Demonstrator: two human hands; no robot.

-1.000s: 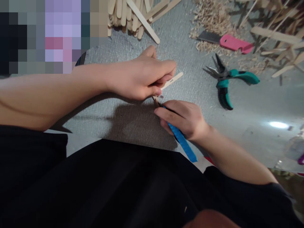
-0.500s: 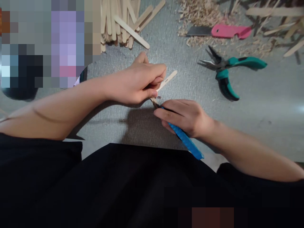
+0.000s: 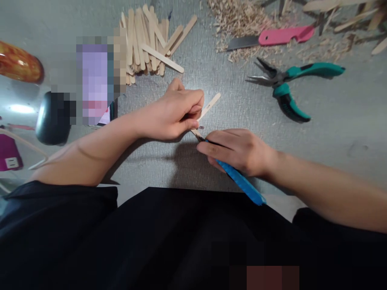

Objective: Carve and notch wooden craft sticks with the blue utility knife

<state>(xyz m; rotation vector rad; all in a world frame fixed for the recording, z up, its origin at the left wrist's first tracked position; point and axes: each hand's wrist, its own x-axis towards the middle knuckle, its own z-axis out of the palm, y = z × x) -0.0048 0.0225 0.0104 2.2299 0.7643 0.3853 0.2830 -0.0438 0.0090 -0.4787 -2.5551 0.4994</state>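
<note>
My left hand (image 3: pixel 178 110) is closed around a flat wooden craft stick (image 3: pixel 211 105), whose rounded end juts out up and to the right. Below the left thumb, a short length of pale wood slants down toward my right hand (image 3: pixel 236 149). That hand grips a blue-handled craft knife (image 3: pixel 242 181), its handle reaching back toward my body. The knife's dark tip lies at the wood close under the left thumb; its exact contact is too small to tell. A small dark speck or mark shows on the table beside the thumb.
Several craft sticks (image 3: pixel 142 44) lie heaped beyond my left hand. At the back right are wood shavings (image 3: pixel 238 18), a pink-handled knife (image 3: pixel 286 35) and splayed green-handled pliers (image 3: pixel 290 78). A phone (image 3: pixel 96 80), black computer mouse (image 3: pixel 53 119) and orange bottle-like object (image 3: pixel 19 62) sit left.
The view has shifted, bringing more of the table's left side into sight. Both hands keep nearly the same hold and position relative to each other.
</note>
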